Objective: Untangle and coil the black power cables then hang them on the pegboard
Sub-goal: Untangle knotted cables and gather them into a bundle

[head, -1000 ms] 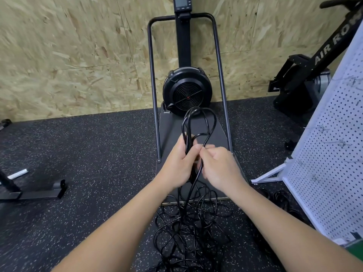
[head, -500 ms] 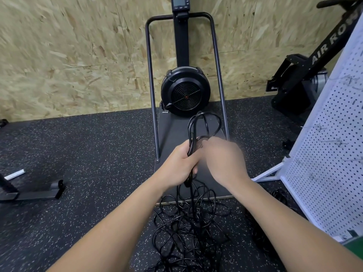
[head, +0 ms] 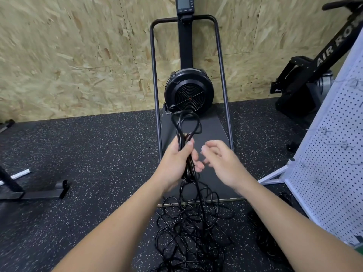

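Left hand (head: pixel 177 161) is gripping the thin black rubber power cable (head: pixel 186 124), loops standing above the fist, tangle trailing below to floor. Right hand (head: pixel 222 163) is hovering beside, fingers loose, holding nothing. Cable looks light, floppy; next hold probably just below the fist.

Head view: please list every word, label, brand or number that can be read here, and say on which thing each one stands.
"AIR RO": white letters on the sloping black beam of the rowing machine at the right; the word is cut off by the white pegboard.
Monitor on top of the fan machine: its screen is too dark and small to read.
No other readable text.
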A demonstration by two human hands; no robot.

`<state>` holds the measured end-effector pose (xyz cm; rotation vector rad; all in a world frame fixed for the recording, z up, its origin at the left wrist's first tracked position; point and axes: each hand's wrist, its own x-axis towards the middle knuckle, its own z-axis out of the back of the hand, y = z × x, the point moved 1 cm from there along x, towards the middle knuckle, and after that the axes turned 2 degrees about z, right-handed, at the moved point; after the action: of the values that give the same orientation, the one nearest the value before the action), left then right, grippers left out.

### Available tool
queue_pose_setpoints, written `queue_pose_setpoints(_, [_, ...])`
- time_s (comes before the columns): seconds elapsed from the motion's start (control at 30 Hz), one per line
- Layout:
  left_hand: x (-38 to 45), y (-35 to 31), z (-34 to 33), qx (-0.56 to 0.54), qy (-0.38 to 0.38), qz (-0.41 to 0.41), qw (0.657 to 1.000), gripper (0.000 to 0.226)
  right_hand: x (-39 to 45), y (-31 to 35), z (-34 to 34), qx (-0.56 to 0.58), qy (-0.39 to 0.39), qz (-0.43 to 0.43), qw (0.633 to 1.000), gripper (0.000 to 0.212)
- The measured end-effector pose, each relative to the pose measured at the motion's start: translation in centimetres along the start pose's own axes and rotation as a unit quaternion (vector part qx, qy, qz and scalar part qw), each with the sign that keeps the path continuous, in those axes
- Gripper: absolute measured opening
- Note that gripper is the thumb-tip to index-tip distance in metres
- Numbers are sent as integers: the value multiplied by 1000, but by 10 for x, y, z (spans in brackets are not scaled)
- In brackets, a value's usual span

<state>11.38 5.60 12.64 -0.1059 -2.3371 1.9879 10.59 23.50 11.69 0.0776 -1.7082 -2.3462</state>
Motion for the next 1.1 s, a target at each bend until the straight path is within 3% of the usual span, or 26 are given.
queue_pose_setpoints(0.13, [9, -12, 9, -69, -42, -16, 997, 4, -10, -13, -17, 53, 243, -87, 965, 59])
queue_pose_setpoints(0.2, [14, -18, 16, -105, -74, -27, 991, 5, -18, -20, -21, 11, 304, -116, 945, 67])
queue_pose_setpoints(0.27, [19, -26, 28, -145, -113, -39, 982, 9, -26, -23, -23, -42, 321, -97, 941, 54])
queue_pose_setpoints(0.4, [26, -31, 54, -217, -166, -41, 961, 9, -29, -36, -33, -75, 263, -22, 962, 30])
queue_pose_setpoints(0.5, [26, -34, 65, -267, -156, -38, 950, 7, -25, -44, -30, -134, 275, -1, 952, 10])
queue_pose_setpoints(0.67, [23, -35, 68, -247, -156, -44, 956, 11, -17, -50, -13, -268, 223, 16, 937, 30])
queue_pose_setpoints(0.83, [19, -35, 74, -121, -123, -28, 985, 21, -6, -43, 7, -301, 177, 30, 937, 33])
queue_pose_setpoints(0.9, [16, -31, 73, -18, -102, -10, 995, 24, -4, -32, 13, -283, 149, 55, 946, 20])
queue_pose_setpoints(1.0, [7, -24, 57, 169, -46, 1, 984, 24, -3, -14, 14, -231, 84, 100, 964, 7])
queue_pose_setpoints(1.1, [-5, -18, 29, 236, 14, 15, 972, 23, -4, 1, 11, -212, 11, 135, 968, 9])
